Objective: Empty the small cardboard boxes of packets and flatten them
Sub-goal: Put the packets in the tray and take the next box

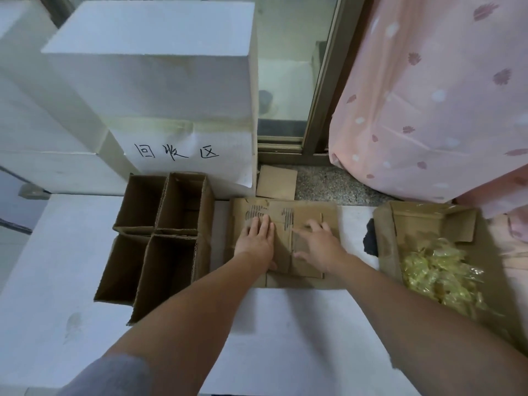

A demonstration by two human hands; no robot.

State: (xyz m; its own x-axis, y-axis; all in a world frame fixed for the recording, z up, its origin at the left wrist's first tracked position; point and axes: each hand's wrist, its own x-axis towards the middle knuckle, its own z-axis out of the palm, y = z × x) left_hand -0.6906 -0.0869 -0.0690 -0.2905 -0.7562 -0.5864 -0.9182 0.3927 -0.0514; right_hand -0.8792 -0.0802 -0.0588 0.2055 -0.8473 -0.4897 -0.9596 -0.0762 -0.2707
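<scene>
Four open brown corrugated cardboard boxes [160, 241] stand in a tight two-by-two block toward the left side of the white work surface [285, 332]; what shows of their insides is bare cardboard. At the right edge sits a wider, shallow brown cardboard tray [385, 241] holding a loose heap of glossy yellow-green packets [440, 278]. Between them, at the surface's far edge, lies a flattened brown cardboard box [308, 221], its flaps spread and dark print on top. The left hand [257, 238] presses it palm down with straight fingers; the right hand [317, 244] rests on it with fingers spread flat. A small square cardboard scrap [275, 182] lies on the speckled stone floor [337, 184] beyond. Large white boxes [160, 90] rise behind, one bearing black handwriting. A pink patterned curtain [434, 95] hangs right of a metal-framed glass door [288, 81].
</scene>
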